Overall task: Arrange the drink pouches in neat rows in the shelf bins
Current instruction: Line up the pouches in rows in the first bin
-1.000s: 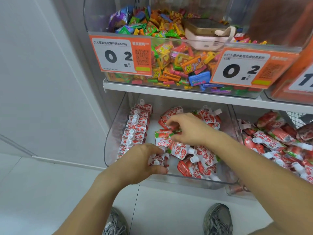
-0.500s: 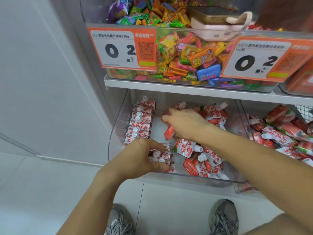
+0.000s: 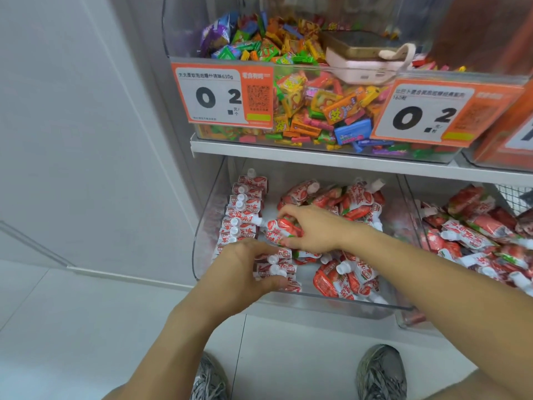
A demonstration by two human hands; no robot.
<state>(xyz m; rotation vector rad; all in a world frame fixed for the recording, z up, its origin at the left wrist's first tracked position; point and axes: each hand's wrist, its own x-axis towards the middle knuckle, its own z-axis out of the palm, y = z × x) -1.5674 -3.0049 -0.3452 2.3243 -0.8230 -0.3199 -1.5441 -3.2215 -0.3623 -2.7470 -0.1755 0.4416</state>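
Right hand gripped one red drink pouch at frame centre, cap pointing left, above the clear bin. Left hand curled around short pouch stack at bin's front. Neat pouch row stood along bin's left wall; loose pouches heaped right. Candy bin on the shelf above.

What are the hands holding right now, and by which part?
The right hand grips one drink pouch around its body, spout pointing left. The left hand clasps the front pouches of the second row.
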